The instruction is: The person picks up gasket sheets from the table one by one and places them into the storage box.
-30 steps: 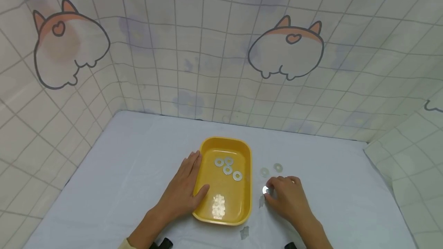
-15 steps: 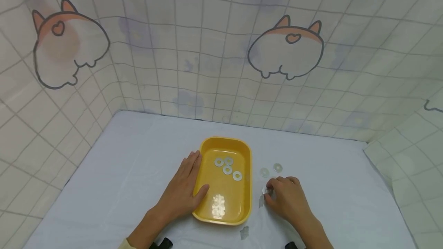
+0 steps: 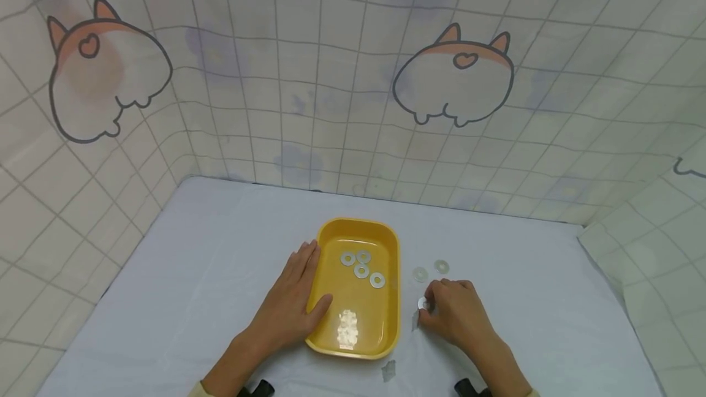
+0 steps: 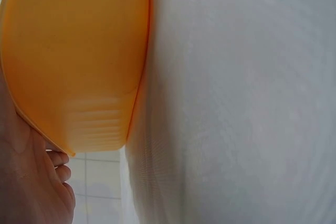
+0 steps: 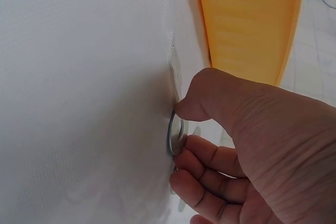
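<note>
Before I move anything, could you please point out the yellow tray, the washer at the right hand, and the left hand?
Yellow tray [image 3: 361,302]: head view, bare floor.
Washer [image 3: 420,303]: head view, ring's exposed left side.
Left hand [image 3: 288,306]: head view, its back.

"How's the light from the head camera?"

"Rather dim and mostly even, with one bright glare patch on the tray, toward its near end."

"Shadows?"

"Soft ones: along the tray's base in the left wrist view, and across the cloth beside the right hand in the right wrist view."

"Sharp?"

"The cloth looks hazy in both wrist views, and the wall's lines bow."
</note>
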`<state>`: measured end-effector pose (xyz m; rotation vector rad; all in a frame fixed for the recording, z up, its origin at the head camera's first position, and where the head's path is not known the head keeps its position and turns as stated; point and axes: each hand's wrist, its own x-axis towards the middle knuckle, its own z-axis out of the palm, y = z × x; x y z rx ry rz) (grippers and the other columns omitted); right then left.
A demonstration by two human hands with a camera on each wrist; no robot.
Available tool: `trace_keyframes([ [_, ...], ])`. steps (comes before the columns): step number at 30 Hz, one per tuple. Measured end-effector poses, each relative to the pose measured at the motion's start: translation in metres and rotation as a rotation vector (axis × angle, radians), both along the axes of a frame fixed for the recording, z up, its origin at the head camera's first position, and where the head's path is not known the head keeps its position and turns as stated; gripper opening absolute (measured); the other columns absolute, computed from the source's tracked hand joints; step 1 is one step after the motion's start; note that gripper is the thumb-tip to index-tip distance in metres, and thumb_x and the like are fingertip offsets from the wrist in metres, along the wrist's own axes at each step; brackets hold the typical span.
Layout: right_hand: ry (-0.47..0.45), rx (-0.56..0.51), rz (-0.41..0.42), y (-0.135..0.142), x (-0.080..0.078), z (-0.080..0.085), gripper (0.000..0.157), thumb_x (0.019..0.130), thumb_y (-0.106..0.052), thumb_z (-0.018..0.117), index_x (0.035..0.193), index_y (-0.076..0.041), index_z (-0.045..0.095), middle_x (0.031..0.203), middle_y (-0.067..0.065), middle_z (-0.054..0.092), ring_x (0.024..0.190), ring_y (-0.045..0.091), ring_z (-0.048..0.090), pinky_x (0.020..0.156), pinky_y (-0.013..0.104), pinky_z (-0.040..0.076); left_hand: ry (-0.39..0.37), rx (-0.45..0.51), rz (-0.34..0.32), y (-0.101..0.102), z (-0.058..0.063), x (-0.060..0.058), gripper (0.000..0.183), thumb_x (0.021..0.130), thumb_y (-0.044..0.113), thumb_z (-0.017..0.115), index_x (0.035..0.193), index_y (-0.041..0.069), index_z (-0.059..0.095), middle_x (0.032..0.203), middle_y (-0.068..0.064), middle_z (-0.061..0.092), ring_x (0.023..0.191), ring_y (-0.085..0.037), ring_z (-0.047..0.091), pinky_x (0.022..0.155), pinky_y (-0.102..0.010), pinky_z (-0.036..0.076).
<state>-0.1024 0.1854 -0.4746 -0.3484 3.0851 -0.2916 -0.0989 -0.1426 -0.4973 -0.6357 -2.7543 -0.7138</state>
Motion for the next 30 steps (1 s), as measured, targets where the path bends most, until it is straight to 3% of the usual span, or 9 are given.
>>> trace_keyframes([
  [12, 0.030, 0.001, 0.021, -0.003, 0.003, -0.003, 0.016, 0.079, -0.020, 0.083, 0.088, -0.011, 0.072, 0.074, -0.005, 0.064, 0.074, 0.012, 0.059, 0.097, 0.049, 0.058, -0.041, -0.013, 0.006, -0.001, 0.003, 0.001, 0.087, 0.101, 0.039, 0.063, 0.167, -0.002, 0.024, 0.177, -0.016, 0.024, 0.165, -0.035, 0.025, 0.138, -0.040, 0.014],
  [19, 0.089, 0.061, 0.037, -0.007, 0.003, -0.010, 0.021, 0.075, -0.023, 0.082, 0.084, -0.010, 0.068, 0.072, -0.003, 0.060, 0.072, 0.016, 0.059, 0.092, 0.048, 0.058, -0.037, -0.002, 0.000, -0.001, 0.003, 0.002, 0.087, 0.101, 0.039, 0.063, 0.166, -0.003, 0.024, 0.176, -0.017, 0.025, 0.164, -0.036, 0.026, 0.139, -0.029, 0.003],
  [25, 0.154, 0.019, 0.036, -0.007, 0.008, -0.011, 0.020, 0.072, -0.019, 0.080, 0.085, -0.010, 0.068, 0.075, -0.002, 0.059, 0.075, 0.019, 0.059, 0.089, 0.046, 0.057, -0.037, 0.001, 0.000, -0.001, 0.004, 0.002, 0.087, 0.101, 0.039, 0.063, 0.167, -0.002, 0.024, 0.176, -0.016, 0.025, 0.164, -0.035, 0.026, 0.139, -0.034, 0.009],
  [30, 0.213, -0.004, 0.070, -0.003, 0.008, -0.015, 0.021, 0.073, -0.019, 0.082, 0.088, -0.011, 0.070, 0.078, -0.003, 0.061, 0.077, 0.017, 0.059, 0.087, 0.043, 0.057, -0.038, 0.003, -0.001, -0.001, 0.004, 0.001, 0.087, 0.101, 0.039, 0.062, 0.167, -0.002, 0.023, 0.176, -0.017, 0.025, 0.164, -0.035, 0.026, 0.139, -0.031, 0.005],
])
